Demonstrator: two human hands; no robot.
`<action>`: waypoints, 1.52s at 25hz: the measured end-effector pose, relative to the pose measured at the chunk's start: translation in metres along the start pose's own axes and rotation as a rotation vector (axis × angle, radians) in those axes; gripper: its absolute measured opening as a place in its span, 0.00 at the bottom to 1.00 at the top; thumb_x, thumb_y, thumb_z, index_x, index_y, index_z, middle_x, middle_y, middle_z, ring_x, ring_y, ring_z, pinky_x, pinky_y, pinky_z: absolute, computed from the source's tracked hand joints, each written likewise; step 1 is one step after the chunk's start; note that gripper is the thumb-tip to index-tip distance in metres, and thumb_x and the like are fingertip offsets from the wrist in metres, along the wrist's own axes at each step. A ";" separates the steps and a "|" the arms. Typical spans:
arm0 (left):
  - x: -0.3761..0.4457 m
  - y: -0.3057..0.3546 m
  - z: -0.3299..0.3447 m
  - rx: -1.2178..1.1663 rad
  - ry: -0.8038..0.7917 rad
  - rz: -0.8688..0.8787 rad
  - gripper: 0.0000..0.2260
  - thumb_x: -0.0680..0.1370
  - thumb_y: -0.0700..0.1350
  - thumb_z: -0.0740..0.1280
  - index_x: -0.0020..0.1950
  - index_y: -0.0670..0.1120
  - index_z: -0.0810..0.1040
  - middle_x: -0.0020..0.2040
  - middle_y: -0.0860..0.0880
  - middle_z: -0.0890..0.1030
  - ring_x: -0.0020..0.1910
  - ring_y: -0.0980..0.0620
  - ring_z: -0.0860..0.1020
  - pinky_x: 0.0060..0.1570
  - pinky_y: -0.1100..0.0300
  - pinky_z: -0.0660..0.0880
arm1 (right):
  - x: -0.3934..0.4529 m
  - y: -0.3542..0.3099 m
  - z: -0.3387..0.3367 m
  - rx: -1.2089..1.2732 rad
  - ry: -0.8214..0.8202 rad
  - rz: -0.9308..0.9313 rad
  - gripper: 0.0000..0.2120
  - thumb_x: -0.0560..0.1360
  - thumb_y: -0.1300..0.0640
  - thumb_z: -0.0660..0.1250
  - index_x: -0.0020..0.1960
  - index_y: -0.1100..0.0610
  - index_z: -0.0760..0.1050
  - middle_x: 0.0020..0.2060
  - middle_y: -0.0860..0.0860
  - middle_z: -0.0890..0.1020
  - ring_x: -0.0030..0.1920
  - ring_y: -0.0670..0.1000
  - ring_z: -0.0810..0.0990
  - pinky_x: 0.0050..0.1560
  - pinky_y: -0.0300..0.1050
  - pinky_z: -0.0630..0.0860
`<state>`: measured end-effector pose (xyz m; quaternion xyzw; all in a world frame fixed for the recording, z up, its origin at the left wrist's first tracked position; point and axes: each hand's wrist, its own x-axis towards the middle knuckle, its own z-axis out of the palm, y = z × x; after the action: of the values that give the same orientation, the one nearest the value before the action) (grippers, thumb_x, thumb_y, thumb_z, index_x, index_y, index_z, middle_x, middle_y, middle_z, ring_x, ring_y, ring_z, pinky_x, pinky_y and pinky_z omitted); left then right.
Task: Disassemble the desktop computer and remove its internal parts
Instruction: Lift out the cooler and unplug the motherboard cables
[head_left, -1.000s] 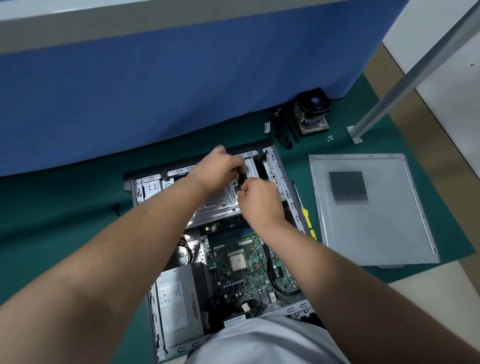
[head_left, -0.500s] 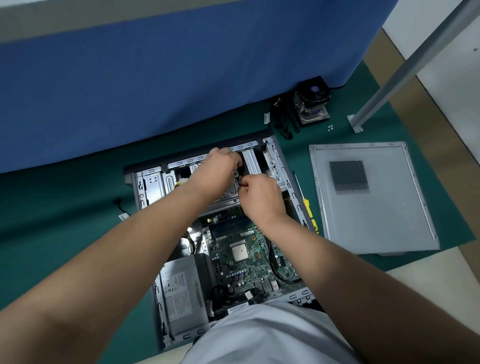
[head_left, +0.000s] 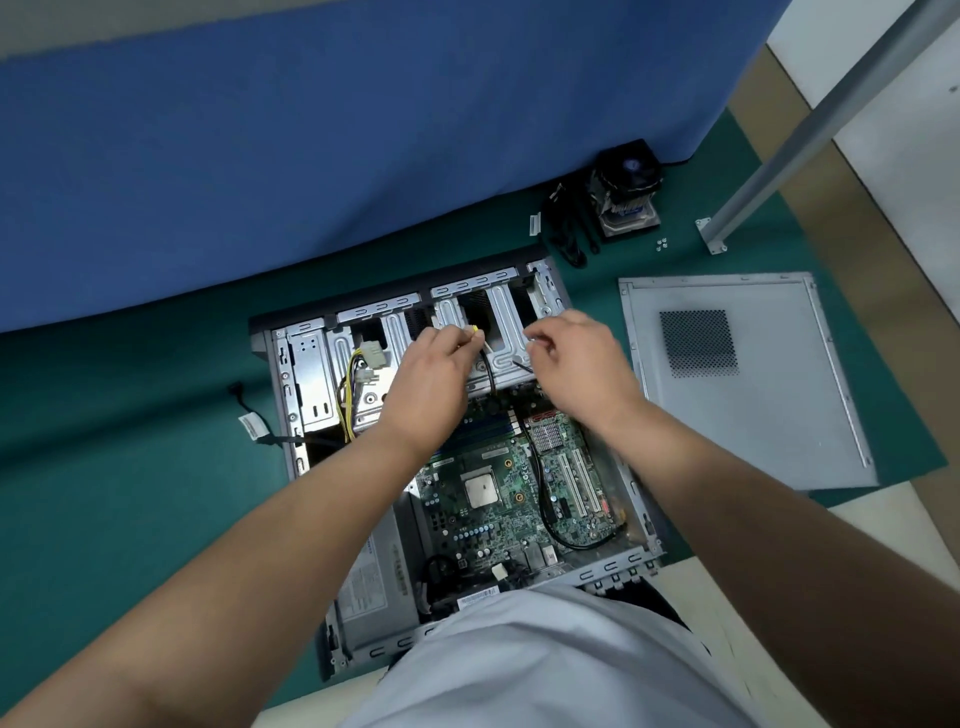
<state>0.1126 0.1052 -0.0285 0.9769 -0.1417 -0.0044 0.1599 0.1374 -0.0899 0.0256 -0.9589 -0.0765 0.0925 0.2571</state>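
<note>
The desktop case lies open on its side on the green mat. Its motherboard is exposed, with the power supply at the lower left. Over the silver drive cage, my left hand pinches the yellow-tipped end of a black cable that runs down to the board. A short way to the right, my right hand pinches a thin black wire at its end. My hands are apart and do not touch.
The removed side panel lies right of the case. A cooler fan, black cables and small screws sit by the blue partition. A metal leg slants at far right. A loose cable lies left of the case.
My hands were pressed together over the drive cage. They have drawn apart, the left now holding the yellow-tipped cable end and the right a thin wire. The view has shifted slightly.
</note>
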 end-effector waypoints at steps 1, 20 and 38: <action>-0.002 0.001 0.000 0.019 -0.003 0.002 0.29 0.73 0.28 0.67 0.74 0.40 0.74 0.62 0.44 0.79 0.53 0.42 0.74 0.55 0.49 0.75 | -0.001 0.005 -0.004 -0.010 -0.003 -0.002 0.14 0.82 0.56 0.63 0.64 0.56 0.81 0.56 0.53 0.80 0.51 0.53 0.81 0.60 0.53 0.78; -0.004 0.010 -0.009 -0.128 -0.129 -0.141 0.31 0.78 0.36 0.62 0.82 0.47 0.62 0.79 0.49 0.64 0.69 0.42 0.66 0.70 0.49 0.67 | -0.088 0.009 0.033 -0.735 -0.923 -0.083 0.12 0.83 0.52 0.61 0.56 0.58 0.78 0.46 0.52 0.78 0.45 0.56 0.79 0.44 0.48 0.78; -0.072 0.046 0.042 -0.401 -0.632 -0.182 0.19 0.83 0.41 0.63 0.74 0.51 0.74 0.69 0.47 0.79 0.65 0.46 0.77 0.64 0.55 0.74 | -0.092 0.001 0.054 -0.442 -0.742 0.326 0.13 0.79 0.63 0.61 0.62 0.61 0.76 0.51 0.55 0.79 0.50 0.56 0.80 0.50 0.48 0.79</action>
<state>0.0287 0.0701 -0.0564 0.8854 -0.0930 -0.3470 0.2952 0.0369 -0.0833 -0.0081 -0.8922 -0.0293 0.4503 -0.0164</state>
